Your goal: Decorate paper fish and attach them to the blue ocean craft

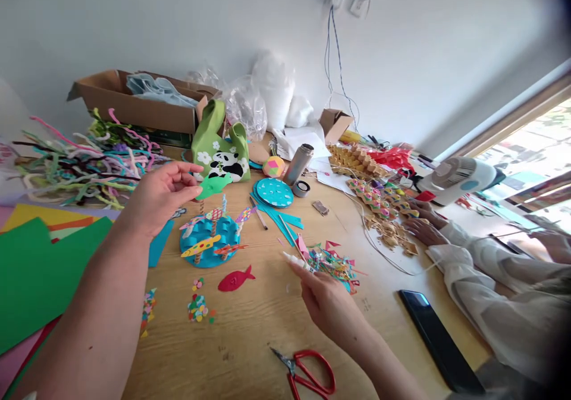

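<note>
My left hand [172,192] pinches a green paper fish [213,187] between thumb and fingers, above a round blue paper base [207,260]. Colourful paper fish stand on that base on twisted posts, among them a yellow one [200,246]. In my right hand [328,299] is a white glue tube [298,262], its tip pointing up and left over the table. A red paper fish [235,279] lies flat between the base and my right hand. Near the front edge rest red-handled scissors [307,373], blades partly apart.
Green paper sheets [40,275] lie at the left, below pipe cleaners [89,168]. Paper scraps [332,260] and a black phone [437,337] are to the right, near another person's hands [422,227]. A metal bottle [300,165] stands behind, beside a blue disc [274,192].
</note>
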The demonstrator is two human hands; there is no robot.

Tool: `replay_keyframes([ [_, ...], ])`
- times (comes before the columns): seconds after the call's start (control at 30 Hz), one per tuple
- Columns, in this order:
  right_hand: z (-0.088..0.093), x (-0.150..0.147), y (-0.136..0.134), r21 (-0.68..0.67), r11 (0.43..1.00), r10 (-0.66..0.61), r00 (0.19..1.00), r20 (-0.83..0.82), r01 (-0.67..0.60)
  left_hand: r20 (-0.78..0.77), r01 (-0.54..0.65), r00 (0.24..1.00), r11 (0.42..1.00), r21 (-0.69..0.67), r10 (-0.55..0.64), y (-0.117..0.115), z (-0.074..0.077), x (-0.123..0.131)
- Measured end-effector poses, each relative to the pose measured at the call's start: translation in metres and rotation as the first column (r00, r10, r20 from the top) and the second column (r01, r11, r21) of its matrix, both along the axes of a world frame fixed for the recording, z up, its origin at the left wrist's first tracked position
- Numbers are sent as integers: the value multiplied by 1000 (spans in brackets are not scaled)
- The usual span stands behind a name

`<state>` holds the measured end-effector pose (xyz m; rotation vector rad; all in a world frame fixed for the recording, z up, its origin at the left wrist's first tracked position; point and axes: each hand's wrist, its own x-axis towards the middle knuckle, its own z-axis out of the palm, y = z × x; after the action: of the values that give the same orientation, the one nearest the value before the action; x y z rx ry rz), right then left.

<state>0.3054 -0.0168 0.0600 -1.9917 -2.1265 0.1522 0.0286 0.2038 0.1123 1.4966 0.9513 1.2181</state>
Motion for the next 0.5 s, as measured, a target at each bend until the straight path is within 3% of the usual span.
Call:
replay_keyframes([
  [0.1,-12,-9,-17,-237,969,-42,991,125,71,7,29,1000,999,-16,-29,-3,1,5],
  [0.2,-15,-18,-19,-339,929,-78,973,217,149,-4,66,998,997,-36,-67,-6,3,10],
  [0.4,-21,-25,-18,-393,909,-40,967,252,140,-36,121,992,991,-65,-124,-15,5,19],
  [0.5,-16,-18,-14,-282,954,-48,980,192,102,-31,175,983,978,-117,-180,-17,4,24],
])
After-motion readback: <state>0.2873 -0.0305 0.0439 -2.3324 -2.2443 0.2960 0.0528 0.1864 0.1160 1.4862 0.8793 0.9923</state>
